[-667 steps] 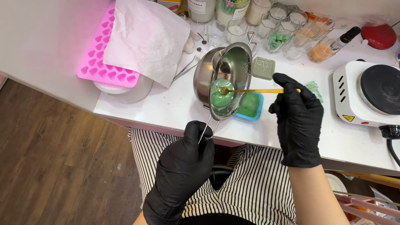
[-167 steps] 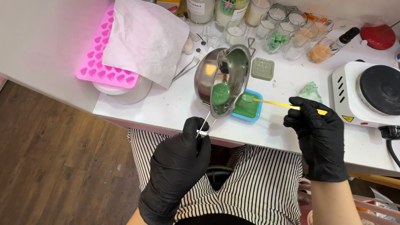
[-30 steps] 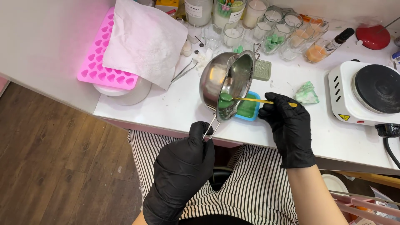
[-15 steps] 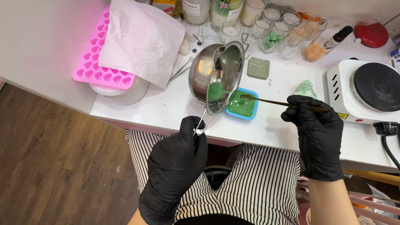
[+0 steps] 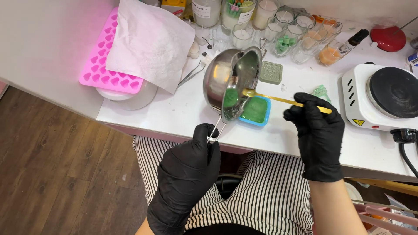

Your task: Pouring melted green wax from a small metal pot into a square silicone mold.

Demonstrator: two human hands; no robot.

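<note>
Hands tip steel pot [image 5: 233,80] over green-filled blue mould [image 5: 256,111].

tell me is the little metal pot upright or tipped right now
Tipped. The left hand holds the metal pot by its handle, rim tilted down over the blue mould, green liquid pooled at the lower edge.

left hand [image 5: 187,174] fisted, right hand [image 5: 320,130] pinching

Steel pot [image 5: 233,80] tilted over green-filled blue mould [image 5: 256,110].
</note>
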